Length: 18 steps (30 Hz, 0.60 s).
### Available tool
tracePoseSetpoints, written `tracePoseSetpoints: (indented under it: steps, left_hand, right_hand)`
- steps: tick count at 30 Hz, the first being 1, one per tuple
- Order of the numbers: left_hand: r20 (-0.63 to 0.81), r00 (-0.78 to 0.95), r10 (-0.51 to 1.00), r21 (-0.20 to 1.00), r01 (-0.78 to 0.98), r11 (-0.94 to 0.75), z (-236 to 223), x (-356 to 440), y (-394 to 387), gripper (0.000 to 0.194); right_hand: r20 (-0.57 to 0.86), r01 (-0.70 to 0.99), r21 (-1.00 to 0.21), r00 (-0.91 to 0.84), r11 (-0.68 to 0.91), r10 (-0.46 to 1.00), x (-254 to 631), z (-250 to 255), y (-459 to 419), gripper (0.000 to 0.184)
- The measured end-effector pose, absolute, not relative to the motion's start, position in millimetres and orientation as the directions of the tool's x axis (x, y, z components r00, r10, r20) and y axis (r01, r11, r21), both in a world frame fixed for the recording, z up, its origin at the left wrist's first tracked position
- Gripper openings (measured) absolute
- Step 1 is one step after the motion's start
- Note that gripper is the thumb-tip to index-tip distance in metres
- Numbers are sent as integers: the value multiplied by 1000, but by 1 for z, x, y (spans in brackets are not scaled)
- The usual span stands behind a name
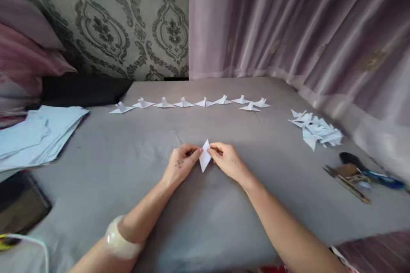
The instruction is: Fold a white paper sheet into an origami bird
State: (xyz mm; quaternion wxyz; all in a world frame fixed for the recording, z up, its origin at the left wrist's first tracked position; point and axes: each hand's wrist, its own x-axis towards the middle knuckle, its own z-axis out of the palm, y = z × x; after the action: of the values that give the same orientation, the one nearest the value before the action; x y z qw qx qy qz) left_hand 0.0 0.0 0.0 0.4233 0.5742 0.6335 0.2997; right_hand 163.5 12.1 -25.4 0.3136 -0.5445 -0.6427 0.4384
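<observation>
Between my two hands is a small white folded paper, shaped like a narrow diamond with one point up and one down. My left hand pinches its left edge between thumb and fingers. On the opposite edge, my right hand pinches it the same way. Both hands hover over or rest near the middle of the grey cloth surface; I cannot tell if the paper touches it. Beyond them stands a row of several folded white paper figures with spread wings and a raised middle.
A pile of white folded papers lies at the right. Nearer are a pair of scissors and a pencil-like stick. Stacked paper sheets lie left, above a dark flat object. A curtain borders the right side.
</observation>
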Motion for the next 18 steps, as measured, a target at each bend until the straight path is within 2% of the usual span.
tracePoseSetpoints:
  steps: [6,9,14,18]
  left_hand:
    - [60,130,990,763,633,-129,-16,-5,7,19]
    - [128,221,967,718,652,-244,-20,-7,5,26]
    - [109,304,946,676,675,-295,-19,-12,2,36]
    - [69,334,940,698,657,-285,-14,-17,3,32]
  right_hand:
    - [54,627,-769,-128,123,990,158,-25,11,12]
    - [130,707,-676,-160,205,979,158,-26,9,11]
    - [108,709,-638,-304,301,946,169,-17,5,26]
    - [51,681,-651,-402,336,914,178,-7,-1,31]
